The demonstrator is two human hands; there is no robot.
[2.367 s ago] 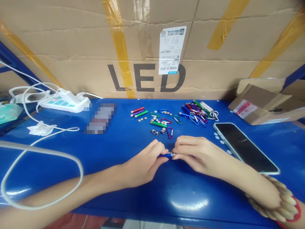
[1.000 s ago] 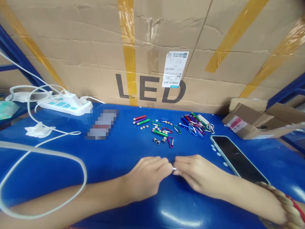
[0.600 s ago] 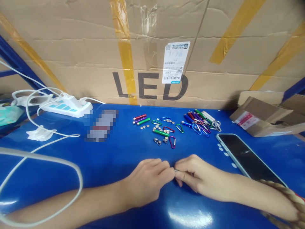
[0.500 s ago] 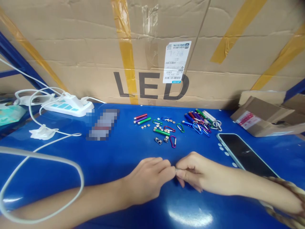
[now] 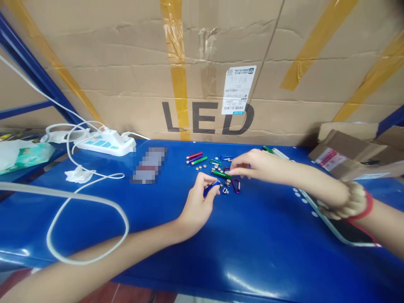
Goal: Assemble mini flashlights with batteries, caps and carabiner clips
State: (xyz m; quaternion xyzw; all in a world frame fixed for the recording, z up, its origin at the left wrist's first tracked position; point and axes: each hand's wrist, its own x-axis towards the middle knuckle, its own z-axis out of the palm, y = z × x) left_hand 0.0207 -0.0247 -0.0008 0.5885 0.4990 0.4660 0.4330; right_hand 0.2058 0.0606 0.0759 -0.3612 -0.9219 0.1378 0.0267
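My left hand (image 5: 198, 202) pinches a small blue flashlight tube (image 5: 211, 188) just above the blue table (image 5: 158, 219). My right hand (image 5: 252, 166) reaches forward over the small parts, its fingertips pinched together at a spot beside the green flashlight tube (image 5: 221, 174); what they hold is too small to make out. Button batteries (image 5: 202, 167), metal end caps (image 5: 225, 190) and a pink carabiner (image 5: 236, 185) lie around it. Red, purple and green tubes (image 5: 196, 158) lie further back.
A phone (image 5: 334, 219) lies face up under my right forearm. A white power strip (image 5: 105, 143) and looping white cable (image 5: 88, 227) are on the left. A large cardboard box marked LED (image 5: 208, 75) stands behind; a smaller open carton (image 5: 350, 153) is at right.
My hands, joined on the blue tube near the table's front, have parted. The left moved forward with the tube; the right reached out to the loose parts.
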